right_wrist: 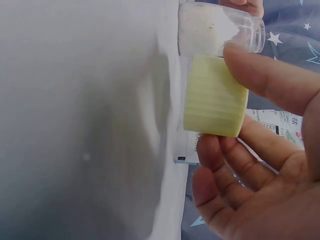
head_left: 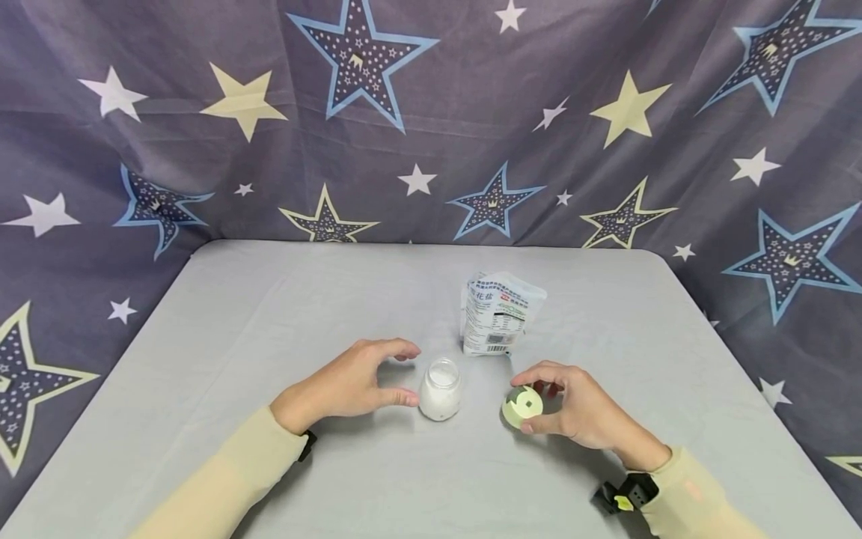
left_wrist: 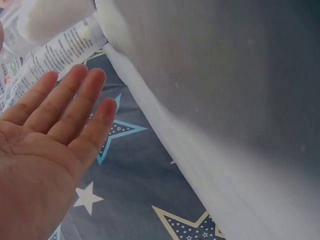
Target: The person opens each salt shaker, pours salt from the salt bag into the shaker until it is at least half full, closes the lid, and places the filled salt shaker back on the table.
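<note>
1. By the right hand [head_left: 582, 412], a yellow-green cap [head_left: 521, 408] is pinched between thumb and fingers, right of a clear jar [head_left: 440, 394].
2. The left hand [head_left: 353, 382] is held with fingers extended beside the jar; contact cannot be told.
3. The jar, partly filled with white contents, is set upright on the grey table [head_left: 377, 479].
4. Behind it, a printed pouch [head_left: 500, 316] is stood.

Head view high, forward-down; wrist views close (jar [head_left: 441, 393] in both).

Gap between jar [head_left: 441, 397] and yellow-green cap [head_left: 517, 410] passable; pouch [head_left: 497, 318] (upright) blocks beyond.
</note>
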`<state>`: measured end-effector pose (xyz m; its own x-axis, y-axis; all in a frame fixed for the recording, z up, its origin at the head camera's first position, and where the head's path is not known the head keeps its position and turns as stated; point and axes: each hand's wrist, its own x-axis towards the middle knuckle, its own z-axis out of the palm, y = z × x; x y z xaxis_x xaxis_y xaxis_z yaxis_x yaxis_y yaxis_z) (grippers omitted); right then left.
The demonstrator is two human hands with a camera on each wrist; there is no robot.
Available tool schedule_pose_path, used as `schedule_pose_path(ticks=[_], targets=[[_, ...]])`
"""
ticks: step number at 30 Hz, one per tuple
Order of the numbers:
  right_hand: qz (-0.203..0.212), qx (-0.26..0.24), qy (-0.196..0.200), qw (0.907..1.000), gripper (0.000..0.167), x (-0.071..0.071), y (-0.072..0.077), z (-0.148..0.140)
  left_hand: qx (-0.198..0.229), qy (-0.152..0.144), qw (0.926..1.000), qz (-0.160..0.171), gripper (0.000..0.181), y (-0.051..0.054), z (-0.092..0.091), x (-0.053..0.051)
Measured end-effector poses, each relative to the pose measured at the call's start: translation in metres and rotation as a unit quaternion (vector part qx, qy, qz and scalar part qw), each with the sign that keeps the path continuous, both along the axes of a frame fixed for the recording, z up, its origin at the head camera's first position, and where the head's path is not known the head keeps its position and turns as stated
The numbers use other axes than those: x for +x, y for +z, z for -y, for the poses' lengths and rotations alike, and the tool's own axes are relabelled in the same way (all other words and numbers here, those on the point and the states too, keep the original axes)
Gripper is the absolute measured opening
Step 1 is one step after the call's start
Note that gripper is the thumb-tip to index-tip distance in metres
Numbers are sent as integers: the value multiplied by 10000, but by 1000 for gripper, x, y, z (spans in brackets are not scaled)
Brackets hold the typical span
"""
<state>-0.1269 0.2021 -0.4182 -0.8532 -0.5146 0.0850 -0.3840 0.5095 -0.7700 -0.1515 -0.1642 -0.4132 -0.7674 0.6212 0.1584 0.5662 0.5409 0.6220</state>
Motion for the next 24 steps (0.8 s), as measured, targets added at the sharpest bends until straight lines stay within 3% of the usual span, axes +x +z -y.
schedule_pose_path(ticks=[11, 17, 24], targets=[[-309, -389, -92, 9987, 50, 2, 9, 6, 176, -92, 9998, 3, 76, -6, -5, 0], [-549, -474, -76, 9973, 50, 0, 11, 8, 142, -120, 9998, 71, 78, -4, -10, 0], [-535, -584, -110, 9968, 51, 0, 13, 10, 206, -170, 9993, 263, 76, -2, -17, 0]])
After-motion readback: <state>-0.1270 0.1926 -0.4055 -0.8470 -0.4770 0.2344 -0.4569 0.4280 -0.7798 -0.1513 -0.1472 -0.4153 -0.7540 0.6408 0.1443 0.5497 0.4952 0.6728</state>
